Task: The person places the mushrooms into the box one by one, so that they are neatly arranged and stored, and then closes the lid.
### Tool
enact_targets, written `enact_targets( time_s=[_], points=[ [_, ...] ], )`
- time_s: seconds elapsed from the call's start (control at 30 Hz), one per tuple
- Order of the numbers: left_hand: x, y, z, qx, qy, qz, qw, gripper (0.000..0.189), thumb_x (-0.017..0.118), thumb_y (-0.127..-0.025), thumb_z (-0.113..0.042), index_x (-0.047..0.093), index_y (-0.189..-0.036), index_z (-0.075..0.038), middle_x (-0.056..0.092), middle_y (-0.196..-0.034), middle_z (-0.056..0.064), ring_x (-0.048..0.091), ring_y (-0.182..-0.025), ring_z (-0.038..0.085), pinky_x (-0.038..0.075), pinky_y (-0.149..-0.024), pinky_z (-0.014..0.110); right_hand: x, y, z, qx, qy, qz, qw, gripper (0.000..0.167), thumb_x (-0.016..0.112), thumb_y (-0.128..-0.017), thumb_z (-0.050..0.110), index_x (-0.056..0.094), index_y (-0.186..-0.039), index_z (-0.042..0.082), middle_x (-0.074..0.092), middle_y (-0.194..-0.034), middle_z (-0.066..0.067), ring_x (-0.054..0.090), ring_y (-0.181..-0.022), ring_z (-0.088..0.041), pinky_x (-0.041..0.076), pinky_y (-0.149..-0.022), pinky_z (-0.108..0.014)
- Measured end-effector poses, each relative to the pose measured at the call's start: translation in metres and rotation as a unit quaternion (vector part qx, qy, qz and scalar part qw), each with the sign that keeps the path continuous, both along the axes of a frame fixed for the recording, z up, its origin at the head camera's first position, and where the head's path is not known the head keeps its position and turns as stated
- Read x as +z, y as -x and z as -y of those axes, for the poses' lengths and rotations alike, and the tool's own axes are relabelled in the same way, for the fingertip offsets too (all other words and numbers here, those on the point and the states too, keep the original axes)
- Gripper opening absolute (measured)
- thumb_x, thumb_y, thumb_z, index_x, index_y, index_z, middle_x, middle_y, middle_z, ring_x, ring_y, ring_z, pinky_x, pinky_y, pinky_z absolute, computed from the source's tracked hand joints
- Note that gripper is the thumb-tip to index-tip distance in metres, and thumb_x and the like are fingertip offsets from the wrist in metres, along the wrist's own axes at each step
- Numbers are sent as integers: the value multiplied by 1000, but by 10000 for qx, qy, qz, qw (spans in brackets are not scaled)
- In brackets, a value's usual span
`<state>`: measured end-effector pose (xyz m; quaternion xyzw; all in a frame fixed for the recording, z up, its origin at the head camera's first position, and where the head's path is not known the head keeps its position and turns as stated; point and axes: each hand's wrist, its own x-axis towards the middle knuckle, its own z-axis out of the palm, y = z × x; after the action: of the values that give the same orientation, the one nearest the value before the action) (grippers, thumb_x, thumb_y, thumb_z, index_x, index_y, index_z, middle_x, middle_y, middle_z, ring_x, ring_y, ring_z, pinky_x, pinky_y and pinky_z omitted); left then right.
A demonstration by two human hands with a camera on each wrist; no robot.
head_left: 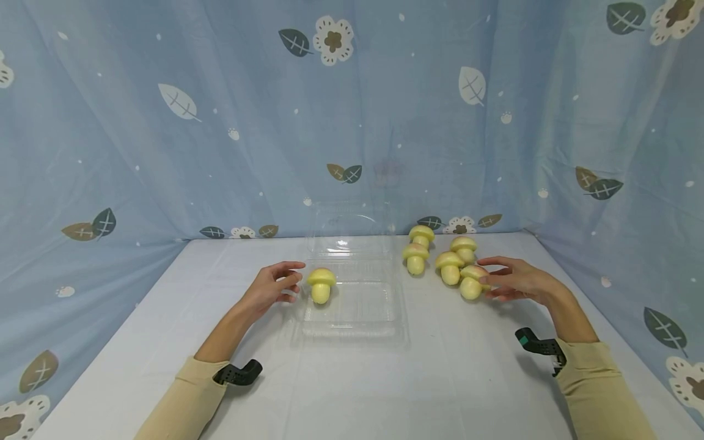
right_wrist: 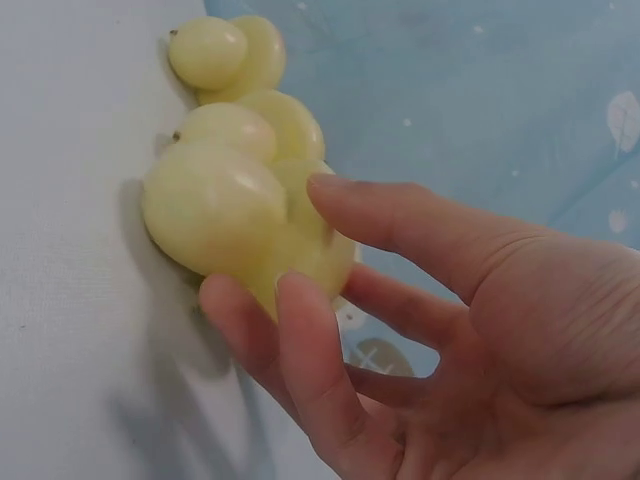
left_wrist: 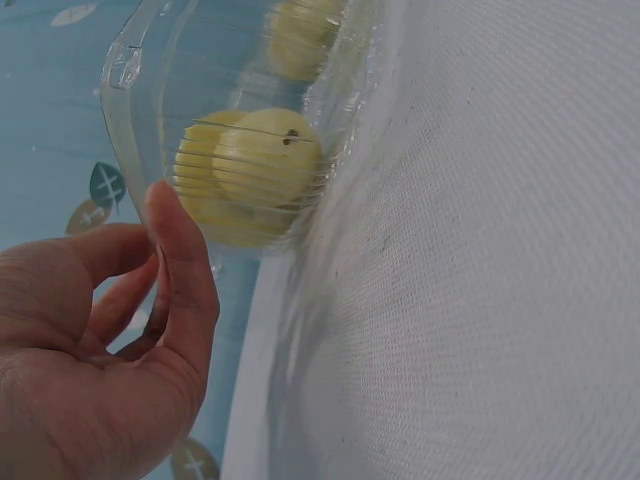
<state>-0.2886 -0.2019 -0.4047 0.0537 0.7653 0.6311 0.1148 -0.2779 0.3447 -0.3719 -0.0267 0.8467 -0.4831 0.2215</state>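
Note:
A clear plastic clamshell box [head_left: 352, 333] lies on the table with its lid raised at the back. One yellow toy mushroom [head_left: 321, 285] stands inside, toward the left; its rounded stem end [left_wrist: 268, 160] shows through the ribbed wall. Beside the box's left rim is my left hand [head_left: 275, 286], fingers loosely bent, one fingertip right at the rim [left_wrist: 122, 130] in the left wrist view. My right hand [head_left: 517, 281] reaches the nearest mushroom [head_left: 471, 286] of a group from its right. In the right wrist view its thumb and fingers spread around that mushroom [right_wrist: 215, 210], fingertips overlapping its edge.
Several more yellow mushrooms, among them a rear one [head_left: 421, 234] and a middle one [head_left: 450, 269], stand close together right of the box. A blue patterned curtain [head_left: 352, 122] borders the white table [head_left: 374, 391] at the back and sides.

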Motion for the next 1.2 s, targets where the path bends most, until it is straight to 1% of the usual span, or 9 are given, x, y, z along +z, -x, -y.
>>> enact_targets(
  time_s=[0.13, 0.23, 0.3, 0.47, 0.6, 0.73, 0.87, 0.97, 1.2],
  points=[
    [-1, 0, 0, 5, 28, 5, 10000, 44, 59, -100, -20, 50, -141, -7, 54, -114, 11, 63, -78, 13, 59, -65, 26, -2, 1, 0, -67, 45, -4, 10000, 79, 61, -97, 36, 18, -157, 7, 41, -145, -31, 70, -102, -25, 61, -78, -35],
    [-1, 0, 0, 19, 49, 14, 10000, 44, 59, -100, -20, 51, -141, -8, 55, -111, 7, 63, -79, 13, 59, -65, 26, -5, 2, 2, -184, 44, -23, 9998, 81, 62, -97, 37, 17, -157, 8, 46, -141, -28, 71, -98, -22, 60, -76, -33],
    [-1, 0, 0, 22, 41, 15, 10000, 44, 59, -100, -20, 51, -141, -8, 55, -111, 7, 63, -78, 12, 59, -65, 26, -7, 3, 3, -253, 30, -56, 9997, 82, 63, -96, 38, 17, -157, 9, 48, -139, -26, 71, -97, -22, 60, -75, -32],
    [0, 0, 0, -9, 6, 11, 10000, 47, 59, -100, -20, 48, -143, -5, 54, -115, 13, 63, -77, 12, 59, -65, 26, -12, 6, 7, -346, -137, -274, 9989, 84, 64, -95, 41, 17, -157, 11, 47, -138, -28, 70, -99, -22, 60, -76, -32],
    [0, 0, 0, -15, 19, 22, 10000, 46, 59, -100, -20, 49, -143, -6, 53, -117, 16, 63, -78, 13, 59, -65, 26, -15, 8, 11, -420, -251, -417, 9979, 86, 66, -94, 41, 17, -157, 10, 46, -138, -30, 70, -96, -21, 60, -76, -33],
    [0, 0, 0, -7, 16, 26, 10000, 46, 59, -100, -20, 49, -142, -6, 54, -116, 15, 63, -78, 12, 59, -65, 26, -17, 9, 14, -503, -250, -404, 9976, 87, 67, -93, 40, 17, -157, 10, 48, -135, -28, 70, -92, -18, 60, -76, -33],
    [-1, 1, -1, -3, -6, 47, 10000, 47, 59, -100, -21, 49, -142, -6, 55, -114, 12, 63, -78, 12, 59, -65, 26, -18, 11, 16, -600, -182, -323, 9975, 86, 68, -92, 40, 19, -157, 10, 48, -134, -26, 70, -91, -16, 60, -78, -32],
    [-1, 1, -1, -6, -25, 61, 10000, 47, 59, -100, -21, 48, -143, -5, 54, -114, 12, 62, -77, 12, 59, -64, 26, -19, 12, 16, -672, -78, -285, 9973, 85, 68, -92, 39, 20, -156, 9, 49, -132, -24, 70, -91, -15, 60, -80, -32],
    [0, 0, 0, -23, -36, 47, 10000, 48, 59, -99, -21, 48, -143, -5, 54, -117, 15, 63, -78, 12, 59, -65, 26, -19, 13, 15, -769, 130, -246, 9967, 82, 70, -92, 35, 24, -155, 8, 55, -122, -16, 69, -89, -13, 60, -81, -32]
  ],
)
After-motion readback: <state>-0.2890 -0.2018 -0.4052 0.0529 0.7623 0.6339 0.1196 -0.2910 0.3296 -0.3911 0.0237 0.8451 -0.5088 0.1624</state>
